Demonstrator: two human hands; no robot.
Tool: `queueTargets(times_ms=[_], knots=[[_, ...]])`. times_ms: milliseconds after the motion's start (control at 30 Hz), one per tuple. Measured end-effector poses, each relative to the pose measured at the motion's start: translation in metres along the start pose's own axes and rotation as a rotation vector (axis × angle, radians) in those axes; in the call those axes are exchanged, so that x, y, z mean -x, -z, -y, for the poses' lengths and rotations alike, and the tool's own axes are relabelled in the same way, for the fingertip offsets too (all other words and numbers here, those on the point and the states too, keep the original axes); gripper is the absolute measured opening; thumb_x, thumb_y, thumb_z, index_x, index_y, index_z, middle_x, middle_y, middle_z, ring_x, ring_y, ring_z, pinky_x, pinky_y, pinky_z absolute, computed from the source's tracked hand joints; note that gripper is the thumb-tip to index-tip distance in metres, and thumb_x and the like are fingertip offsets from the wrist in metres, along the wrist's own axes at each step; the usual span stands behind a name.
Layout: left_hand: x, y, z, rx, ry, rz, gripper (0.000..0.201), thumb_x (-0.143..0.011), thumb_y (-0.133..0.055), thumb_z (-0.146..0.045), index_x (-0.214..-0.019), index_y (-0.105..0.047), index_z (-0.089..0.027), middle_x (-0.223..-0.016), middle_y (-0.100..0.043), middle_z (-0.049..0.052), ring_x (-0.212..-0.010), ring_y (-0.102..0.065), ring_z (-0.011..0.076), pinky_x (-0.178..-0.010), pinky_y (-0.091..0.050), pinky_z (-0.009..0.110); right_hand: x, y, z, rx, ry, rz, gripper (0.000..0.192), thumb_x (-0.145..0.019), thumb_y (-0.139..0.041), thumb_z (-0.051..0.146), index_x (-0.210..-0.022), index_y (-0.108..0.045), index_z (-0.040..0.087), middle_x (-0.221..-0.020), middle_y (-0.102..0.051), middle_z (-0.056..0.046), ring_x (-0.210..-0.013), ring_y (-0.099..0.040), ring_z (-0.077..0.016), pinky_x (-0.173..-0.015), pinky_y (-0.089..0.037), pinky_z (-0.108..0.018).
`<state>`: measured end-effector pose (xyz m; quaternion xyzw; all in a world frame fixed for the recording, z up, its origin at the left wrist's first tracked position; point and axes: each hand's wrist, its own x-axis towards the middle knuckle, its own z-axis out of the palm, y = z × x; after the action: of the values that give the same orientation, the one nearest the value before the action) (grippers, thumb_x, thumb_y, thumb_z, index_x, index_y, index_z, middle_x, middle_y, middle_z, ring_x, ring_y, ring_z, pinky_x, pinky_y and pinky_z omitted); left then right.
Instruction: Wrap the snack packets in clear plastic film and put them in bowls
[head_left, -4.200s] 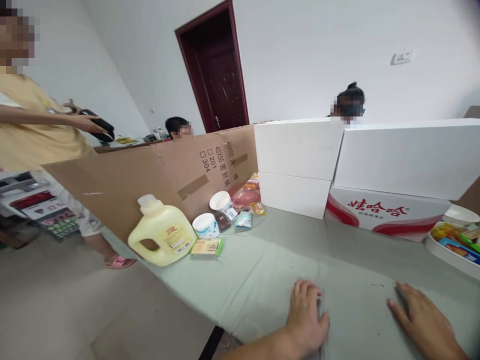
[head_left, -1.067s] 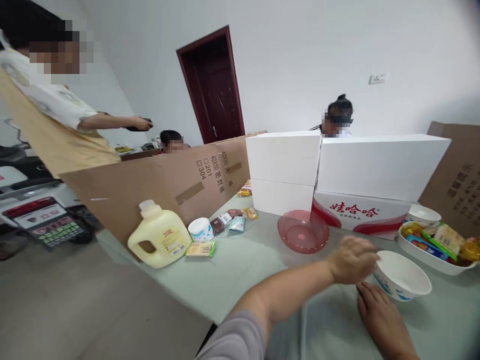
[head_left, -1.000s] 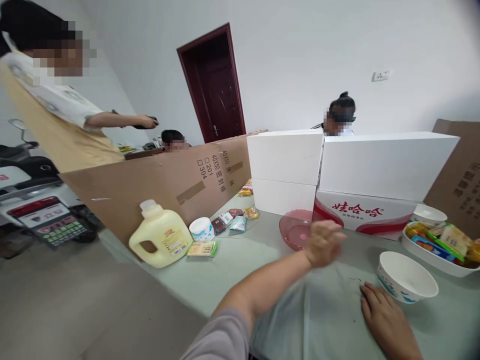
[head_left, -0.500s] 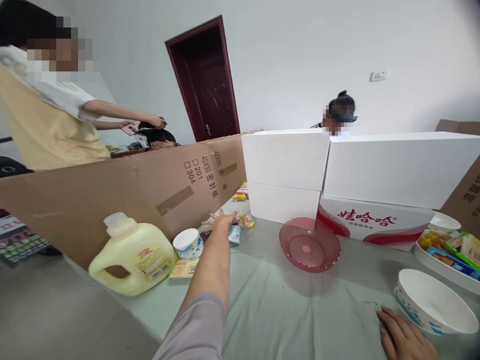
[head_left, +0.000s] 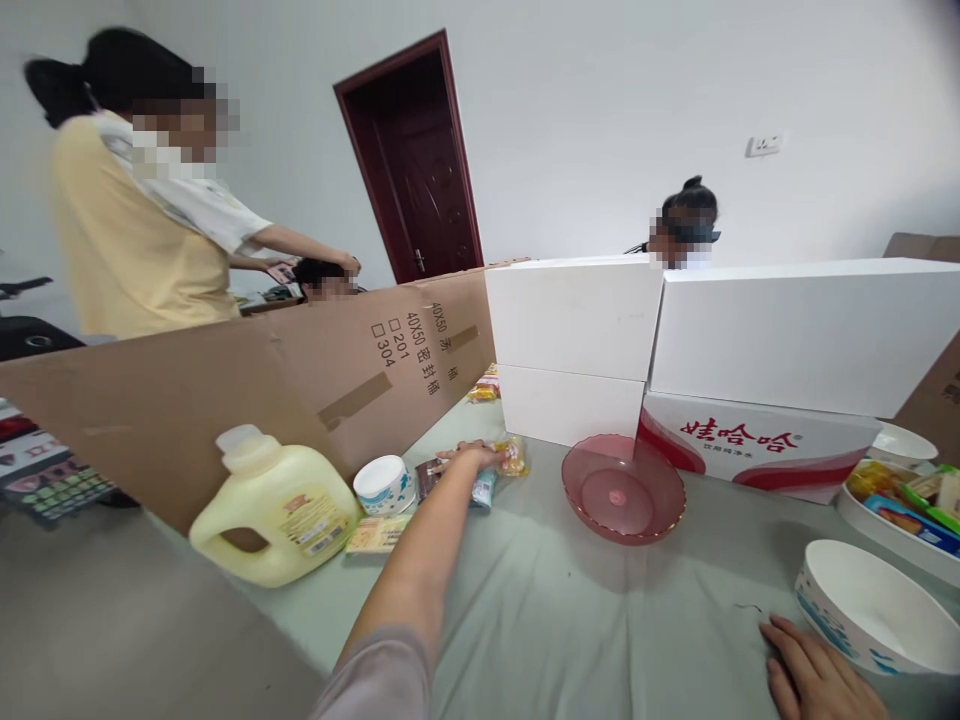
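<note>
My left hand reaches far forward, low over a group of small snack packets, its fingers partly apart and bent downward. Under and beside it lie a dark brown packet, a light blue packet and a yellow clear-wrapped packet; whether the fingertips touch any of them is hard to see. Nearer along the forearm are a small white-and-blue paper bowl and a pale yellow packet. My right hand rests open on the green cloth, beside a large white-and-blue bowl.
A yellow detergent jug stands at left before a cardboard wall. A pink translucent bowl sits before stacked white boxes. Right of it is a white tray of packets. Other people are beyond the barriers.
My left hand has come down and slightly right onto the packets, its spread fingers now bent. My right hand has stayed on the cloth. The person at left has shifted right in view.
</note>
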<state>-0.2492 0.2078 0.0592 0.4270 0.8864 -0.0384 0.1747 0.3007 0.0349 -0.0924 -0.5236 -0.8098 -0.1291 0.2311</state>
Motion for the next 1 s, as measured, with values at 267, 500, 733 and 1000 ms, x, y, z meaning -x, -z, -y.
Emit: queueTargets(times_ms=[267, 500, 733, 1000], knots=[[0.082, -0.031, 0.019, -0.111, -0.286, -0.012, 0.100, -0.050, -0.063, -0.083, -0.135, -0.049, -0.032, -0.146, -0.041, 0.015, -0.132, -0.030, 0.0520, -0.098, -0.029, 0.068, -0.007, 0.012, 0.018, 0.043, -0.013, -0.062, 0.039, -0.088, -0.039, 0.039, -0.110, -0.063, 0.017, -0.114, -0.065, -0.011, -0.106, -0.058, -0.0276, -0.093, -0.043, -0.044], [0.131, -0.036, -0.003, -0.206, -0.550, -0.128, 0.087, -0.073, -0.047, -0.078, -0.141, -0.040, -0.024, -0.153, -0.028, 0.016, -0.143, -0.010, 0.0424, -0.109, -0.004, 0.064, -0.012, 0.020, 0.026, 0.069, -0.044, -0.083, 0.036, -0.089, -0.038, 0.034, -0.106, -0.064, 0.017, -0.111, -0.066, -0.011, -0.104, -0.058, -0.0268, -0.090, -0.044, -0.042], [0.180, -0.073, -0.029, -0.188, -0.765, -0.072, 0.055, -0.078, -0.064, -0.049, -0.120, -0.056, -0.014, -0.132, -0.055, 0.018, -0.132, -0.039, 0.0338, -0.110, -0.025, 0.047, -0.015, 0.027, 0.034, 0.088, -0.101, -0.052, 0.033, -0.090, -0.038, 0.027, -0.104, -0.065, 0.015, -0.112, -0.066, -0.012, -0.105, -0.058, -0.0256, -0.089, -0.043, -0.039], [0.255, -0.109, -0.014, 0.028, -0.832, 0.032, 0.054, -0.055, -0.084, -0.036, -0.100, -0.057, -0.022, -0.105, -0.064, 0.006, -0.093, -0.063, 0.0259, -0.079, -0.049, 0.032, -0.023, 0.053, 0.050, 0.020, -0.190, 0.092, 0.031, -0.090, -0.040, 0.019, -0.109, -0.063, 0.013, -0.119, -0.063, -0.013, -0.110, -0.054, -0.0269, -0.092, -0.040, -0.041]])
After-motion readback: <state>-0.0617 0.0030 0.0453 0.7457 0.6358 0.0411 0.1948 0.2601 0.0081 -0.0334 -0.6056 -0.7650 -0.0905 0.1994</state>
